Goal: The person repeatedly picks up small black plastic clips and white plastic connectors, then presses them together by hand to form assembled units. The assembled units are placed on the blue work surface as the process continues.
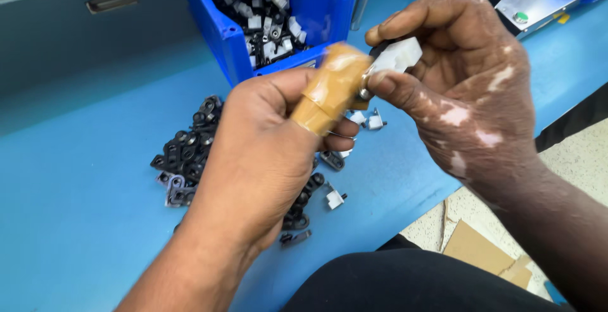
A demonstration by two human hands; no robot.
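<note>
Pinching a small white plastic clip (398, 56) above the blue worktop (76, 179), right hand (468, 90) fingers press together on it; left hand (266, 154), thumb wrapped in tan tape (332, 87), closes on its metal end. Clip looks light, stiff, best gripped by its flat sides. Blue bin (278, 8) holds mixed black and white parts; black parts pile (190, 154) lies loose beside it.

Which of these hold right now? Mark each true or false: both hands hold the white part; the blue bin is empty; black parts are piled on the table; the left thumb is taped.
1. Both hands, left hand and right hand, hold the white part: false, only the right holds it.
2. The blue bin is empty: false, it holds black and white parts.
3. Black parts are piled on the blue table: true.
4. The left thumb is wrapped in tan tape: true.
</note>
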